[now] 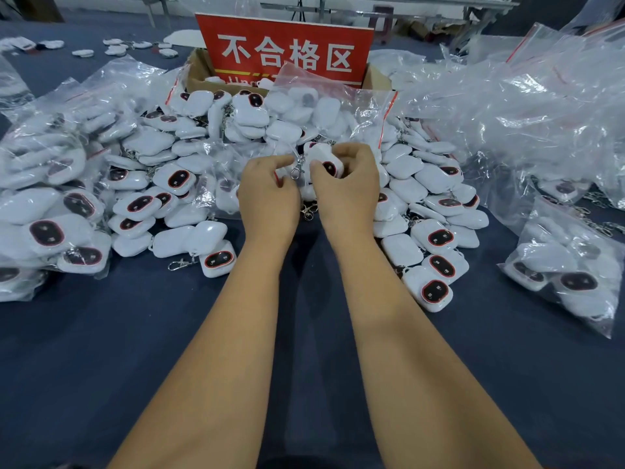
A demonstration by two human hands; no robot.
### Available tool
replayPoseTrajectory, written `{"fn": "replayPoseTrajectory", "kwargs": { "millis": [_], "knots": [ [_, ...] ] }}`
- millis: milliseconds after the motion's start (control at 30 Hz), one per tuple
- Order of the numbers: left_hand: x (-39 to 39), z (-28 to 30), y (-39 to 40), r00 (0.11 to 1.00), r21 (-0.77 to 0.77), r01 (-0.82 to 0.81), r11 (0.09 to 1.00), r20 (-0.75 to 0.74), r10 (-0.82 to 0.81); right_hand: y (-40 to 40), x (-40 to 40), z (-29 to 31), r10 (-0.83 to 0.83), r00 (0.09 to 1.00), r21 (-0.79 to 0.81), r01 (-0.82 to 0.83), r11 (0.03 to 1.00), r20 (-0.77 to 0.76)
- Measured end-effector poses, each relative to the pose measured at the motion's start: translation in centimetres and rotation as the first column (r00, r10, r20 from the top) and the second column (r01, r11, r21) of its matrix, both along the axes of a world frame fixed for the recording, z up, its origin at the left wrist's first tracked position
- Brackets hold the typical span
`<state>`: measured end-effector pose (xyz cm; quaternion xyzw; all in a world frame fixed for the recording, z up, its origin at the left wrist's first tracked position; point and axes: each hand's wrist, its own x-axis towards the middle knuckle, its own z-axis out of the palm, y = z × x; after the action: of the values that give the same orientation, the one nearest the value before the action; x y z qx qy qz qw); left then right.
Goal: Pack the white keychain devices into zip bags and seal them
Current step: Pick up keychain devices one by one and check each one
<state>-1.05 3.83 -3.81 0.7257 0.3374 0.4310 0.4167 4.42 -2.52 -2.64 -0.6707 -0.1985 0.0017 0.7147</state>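
Hands meet over the middle of the heap: the left hand (pixel 269 187) pinches what looks like the red-striped mouth of a clear zip bag (pixel 333 113) that rises behind them, its fingers (pixel 282 161) curled together on the plastic, while the right hand (pixel 348 179) grips a white keychain device (pixel 323 160) with fingers clamped round it, the metal clasp (pixel 297 170) dangling between the two hands. The step in hand appears to be feeding this device into the bag. To do it well, the left hand should hold the mouth wide and taut, the clasp should go in first or be tucked alongside so it does not snag the lip, and the device should drop fully below the zip line before any pressing begins; the seal is best run from one end to the other so no gap stays open. Loose devices (pixel 176 179) lie piled all around the hands on a dark blue surface (pixel 101 350), with filled bags (pixel 47 204) at the left and another (pixel 571 265) at the right, and a mound of empty bags (pixel 527 106) at the far right. Behind the heap stands a cardboard box (pixel 199 74) bearing a red sign (pixel 287 50) with white characters; metal frame legs show dimly beyond.
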Motion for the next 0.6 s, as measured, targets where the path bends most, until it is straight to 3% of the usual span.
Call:
{"fn": "replayPoseTrajectory", "kwargs": {
  "millis": [200, 367, 600],
  "knots": [
    [0.07, 0.21, -0.16, 0.987, -0.218, 0.087, 0.972, 0.151, -0.054, 0.12, 0.22, 0.01, 0.271, 0.925, 0.255, -0.203, 0.945, -0.268],
    [0.26, 0.41, -0.42, 0.976, -0.291, 0.096, 0.952, 0.216, -0.033, 0.26, 0.40, -0.48, 0.219, 0.920, 0.171, -0.170, 0.970, -0.326],
    [0.49, 0.22, -0.59, 0.975, -0.291, 0.157, 0.944, 0.198, -0.101, -0.10, 0.43, -0.72, 0.349, 0.901, 0.107, -0.332, 0.937, -0.259]
  ]
}}
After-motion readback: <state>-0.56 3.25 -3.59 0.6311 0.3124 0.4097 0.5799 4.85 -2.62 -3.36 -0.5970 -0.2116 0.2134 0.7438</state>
